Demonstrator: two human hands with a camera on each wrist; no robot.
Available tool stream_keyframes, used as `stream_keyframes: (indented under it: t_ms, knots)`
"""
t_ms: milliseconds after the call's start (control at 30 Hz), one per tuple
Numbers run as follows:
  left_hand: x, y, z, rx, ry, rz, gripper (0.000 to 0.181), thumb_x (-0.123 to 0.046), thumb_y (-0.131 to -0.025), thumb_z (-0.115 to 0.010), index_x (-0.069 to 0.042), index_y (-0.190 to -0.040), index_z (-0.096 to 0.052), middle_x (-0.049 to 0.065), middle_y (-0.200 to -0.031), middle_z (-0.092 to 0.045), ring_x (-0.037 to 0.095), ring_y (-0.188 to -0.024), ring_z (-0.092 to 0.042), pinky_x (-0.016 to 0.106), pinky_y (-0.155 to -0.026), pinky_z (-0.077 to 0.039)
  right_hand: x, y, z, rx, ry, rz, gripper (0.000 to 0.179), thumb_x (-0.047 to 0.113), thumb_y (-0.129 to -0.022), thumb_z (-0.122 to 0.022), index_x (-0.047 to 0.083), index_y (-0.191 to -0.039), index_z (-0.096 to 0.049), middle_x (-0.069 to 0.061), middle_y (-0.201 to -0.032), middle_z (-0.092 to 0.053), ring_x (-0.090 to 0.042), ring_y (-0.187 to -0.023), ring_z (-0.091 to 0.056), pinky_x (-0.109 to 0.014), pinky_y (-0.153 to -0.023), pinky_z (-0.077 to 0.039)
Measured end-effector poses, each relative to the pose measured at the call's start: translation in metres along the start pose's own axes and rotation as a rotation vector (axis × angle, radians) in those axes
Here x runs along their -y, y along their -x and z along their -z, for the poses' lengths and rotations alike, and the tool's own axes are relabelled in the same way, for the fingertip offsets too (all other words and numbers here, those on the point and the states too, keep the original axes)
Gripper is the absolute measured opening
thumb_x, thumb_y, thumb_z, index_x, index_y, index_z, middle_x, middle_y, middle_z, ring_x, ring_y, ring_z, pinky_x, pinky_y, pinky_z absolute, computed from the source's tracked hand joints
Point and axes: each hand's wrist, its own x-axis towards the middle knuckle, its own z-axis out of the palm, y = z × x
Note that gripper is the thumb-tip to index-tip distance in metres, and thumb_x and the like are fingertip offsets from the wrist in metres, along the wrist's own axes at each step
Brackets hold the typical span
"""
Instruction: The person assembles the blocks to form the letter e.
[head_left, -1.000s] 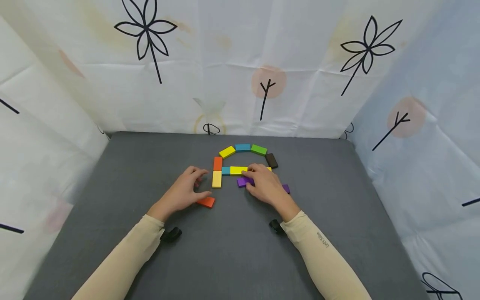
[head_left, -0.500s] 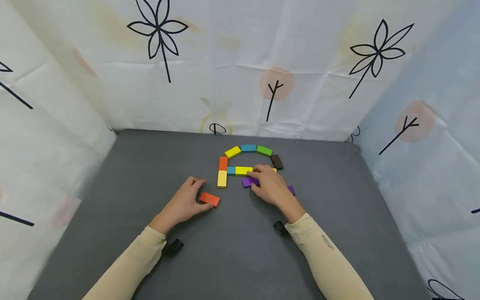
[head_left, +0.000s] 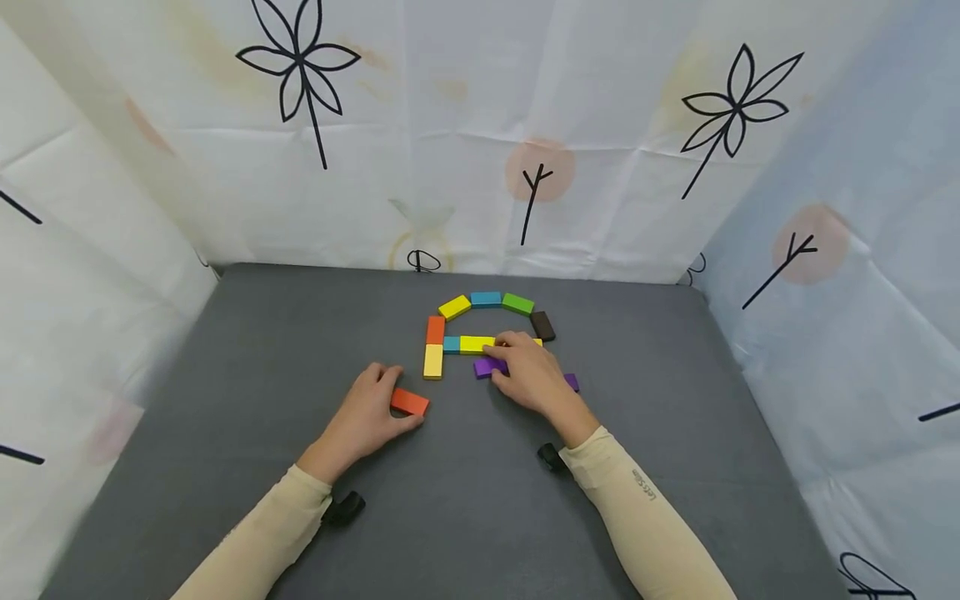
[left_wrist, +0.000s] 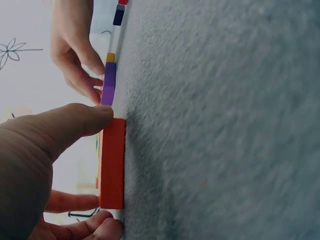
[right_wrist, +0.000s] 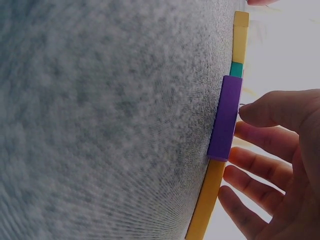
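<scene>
My left hand (head_left: 365, 417) pinches an orange-red wooden block (head_left: 410, 402) that lies at the front left of the row. In the left wrist view, the thumb is at one end of this block (left_wrist: 112, 165) and a finger at the other. My right hand (head_left: 532, 373) hovers with relaxed fingers over a purple block (head_left: 489, 367) and hides part of the yellow blocks (head_left: 476, 345) behind it. Seen from the right wrist, the thumb tip sits right at the edge of the purple block (right_wrist: 225, 117), and the fingertips lie along its far side.
Yellow (head_left: 454, 307), blue (head_left: 486, 299), green (head_left: 518, 303) and dark brown (head_left: 543, 326) blocks form an arch on the grey table (head_left: 450, 508). An orange (head_left: 436, 329) and a pale yellow block (head_left: 432, 362) make its left side. Another purple block (head_left: 572, 382) shows beyond the right wrist.
The left hand has drawn back toward the front from beside the pale yellow block, and its thumb and finger have come around the orange-red block. The right hand has stayed in place.
</scene>
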Motion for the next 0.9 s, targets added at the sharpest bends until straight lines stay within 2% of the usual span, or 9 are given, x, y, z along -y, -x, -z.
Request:
stream_keyframes:
  t_ms: [167,367,500,733,900]
  knots:
    - [-0.0036,0.0004,-0.0065,-0.045,-0.031,0.007,0.084,-0.039,-0.086,-0.095,0.009,-0.144,-0.058,0.024,-0.126,-0.058,0.034,-0.105,-0.056,0.047,-0.085,-0.055,-0.0002,-0.0001,0.0000,-0.006,0.008,-0.005,0.044,0.021,-0.103,-0.073,0.018,-0.147,-0.071,-0.005,-0.143,-0.063,-0.025,-0.127,-0.058,-0.045,-0.097,-0.057]
    - [-0.0024,0.0026,-0.0091,-0.083,-0.034,-0.008,0.076,-0.033,-0.085,-0.096,0.010,-0.137,-0.061,0.022,-0.119,-0.060,0.033,-0.098,-0.055,0.045,-0.082,-0.053,0.0002,-0.0007,-0.0015,0.001,0.002,-0.001,0.043,0.021,-0.103,-0.071,0.017,-0.147,-0.071,-0.005,-0.143,-0.063,-0.024,-0.128,-0.057,-0.045,-0.098,-0.056]
    - [0.0000,0.0063,-0.0072,-0.077,-0.011,0.002,0.075,-0.029,-0.085,-0.095,0.011,-0.138,-0.060,0.021,-0.120,-0.060,0.033,-0.101,-0.056,0.047,-0.085,-0.054,0.0006,-0.0011,-0.0018,0.004,0.000,-0.005,0.044,0.021,-0.103,-0.071,0.018,-0.147,-0.071,-0.004,-0.143,-0.063,-0.024,-0.128,-0.057,-0.044,-0.098,-0.056]
    - [0.0022,0.0081,-0.0029,-0.036,0.043,0.037,0.062,-0.021,-0.085,-0.094,0.009,-0.131,-0.064,0.017,-0.115,-0.061,0.030,-0.099,-0.056,0.047,-0.087,-0.055,0.0004,-0.0013,-0.0020,0.012,0.000,-0.024,0.046,0.022,-0.103,-0.072,0.019,-0.149,-0.069,-0.004,-0.144,-0.062,-0.023,-0.126,-0.056,-0.044,-0.098,-0.056]
    - [0.0030,0.0084,-0.0025,-0.027,0.062,0.035,0.060,-0.019,-0.086,-0.092,0.008,-0.132,-0.064,0.018,-0.119,-0.061,0.032,-0.104,-0.058,0.050,-0.091,-0.055,0.0001,-0.0013,-0.0025,0.011,-0.002,-0.019,0.046,0.023,-0.104,-0.073,0.018,-0.149,-0.069,-0.004,-0.146,-0.061,-0.024,-0.128,-0.056,-0.045,-0.099,-0.056]
